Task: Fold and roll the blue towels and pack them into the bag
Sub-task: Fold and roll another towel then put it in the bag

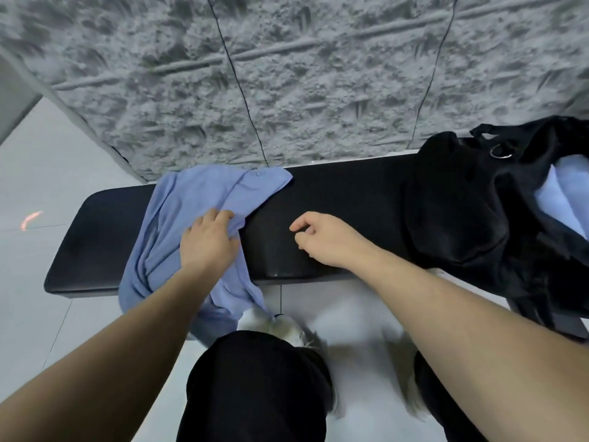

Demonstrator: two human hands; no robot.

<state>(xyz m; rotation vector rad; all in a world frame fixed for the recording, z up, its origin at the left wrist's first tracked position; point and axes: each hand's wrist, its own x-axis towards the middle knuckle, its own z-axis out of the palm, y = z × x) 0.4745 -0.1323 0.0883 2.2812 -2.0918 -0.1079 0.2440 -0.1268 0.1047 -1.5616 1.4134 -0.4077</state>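
Observation:
A crumpled blue towel (191,212) lies across the left part of a black padded bench (334,202), its lower end hanging over the front edge toward the floor. My left hand (208,240) grips a fold of it near its right edge. My right hand (322,239) hovers over the bare middle of the bench with fingers loosely curled, holding nothing. A black bag (471,199) sits open on the bench's right end, and pale blue towel (564,199) shows inside its opening.
A rough grey textured wall (287,74) rises directly behind the bench. Light floor tiles (38,186) spread to the left and in front. My dark-trousered knees (255,384) and light shoes are below, close to the bench's front edge.

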